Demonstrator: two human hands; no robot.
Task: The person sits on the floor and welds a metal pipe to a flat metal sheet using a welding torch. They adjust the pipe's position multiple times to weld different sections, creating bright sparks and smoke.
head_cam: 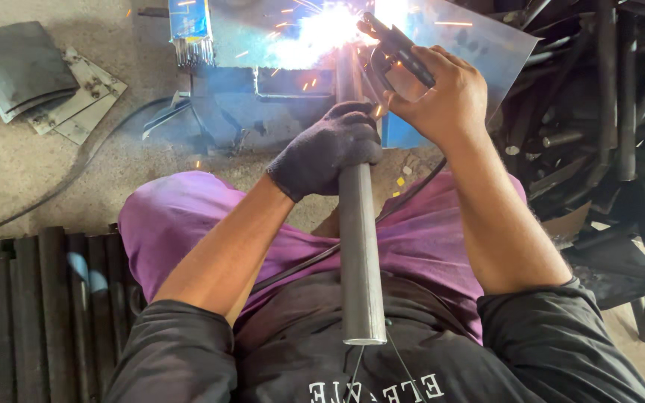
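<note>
Across lap: steel pipe, stiff, likely heavy | gloved left hand wrapped around mid-pipe | right hand clenched on electrode holder

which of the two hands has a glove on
The left hand, in a dark knit glove, gripping the grey steel pipe. The right hand is bare.

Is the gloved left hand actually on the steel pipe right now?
Touching. The head view shows the gloved left hand wrapped around the steel pipe, fingers curled over its top with no gap, just below the welding sparks.
</note>
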